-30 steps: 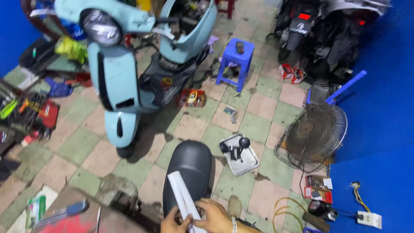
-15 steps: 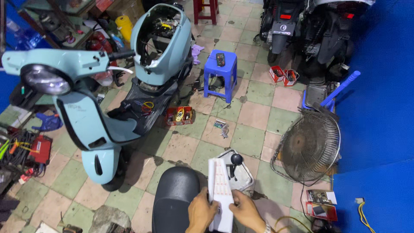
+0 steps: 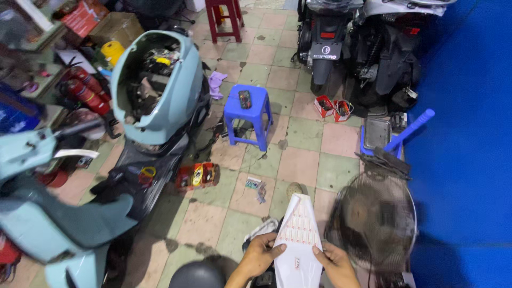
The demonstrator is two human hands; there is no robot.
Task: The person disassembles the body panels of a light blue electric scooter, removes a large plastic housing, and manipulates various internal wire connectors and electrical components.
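- head view, change: half a second ago the white panel point(image 3: 297, 240) lay lower in the frame over the dark seat, and the view has since swung left, so the blue stool point(image 3: 248, 114) sits near the middle.
- head view, change: the panel is now lifted in front of the person, its pointed end aimed away from them. i judge it is being turned over and looked at, not fitted yet.
- head view, hands: the left hand point(image 3: 260, 255) is clamped on the panel's left edge and the right hand point(image 3: 335, 262) on its right edge. the 2 hands are apart, with the panel between them.
- head view, where it is: the panel hangs above the tiled floor point(image 3: 298, 165), just beside the floor fan point(image 3: 373, 218) on its right. the round dark seat point(image 3: 198, 274) sits at the bottom edge, to the left of the hands.
- head view, counts: 1 white panel, 2 hands, 1 floor fan, 1 blue stool with 1 small dark thing on top.
- head view, counts: 1 pale blue scooter point(image 3: 154, 90) with its seat off and insides showing, 2 dark scooters point(image 3: 368, 42) parked at the back, 1 red stool point(image 3: 224, 18), 2 small red boxes point(image 3: 333, 108) on the floor.
- head view, counts: 1 more blue stool point(image 3: 397, 141) lies tipped by the blue wall. how many loose bits lie near the red case on the floor i cannot tell.
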